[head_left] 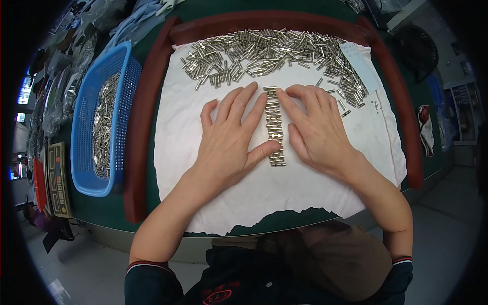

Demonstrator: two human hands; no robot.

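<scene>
A column of short metal pins [274, 117] lies stacked side by side on a white cloth [229, 203], running away from me. My left hand [229, 127] rests flat on its left side, fingers spread, with the thumb across the lower pins and the index fingertip by the upper end. On the other side is my right hand [320, 124], its index fingertip touching the top of the column and its thumb apart from the fingers. Neither hand grips a pin. Beyond them spreads a large heap of the same pins [264, 51], with several strays near its right end.
A dark red wooden frame [145, 117] borders the cloth on the left, back and right. Left of it, a blue plastic basket [116, 127] holds more pins. A pale blue paper strip [361, 68] lies by the heap's right end. Plastic bags [63, 76] crowd the far left.
</scene>
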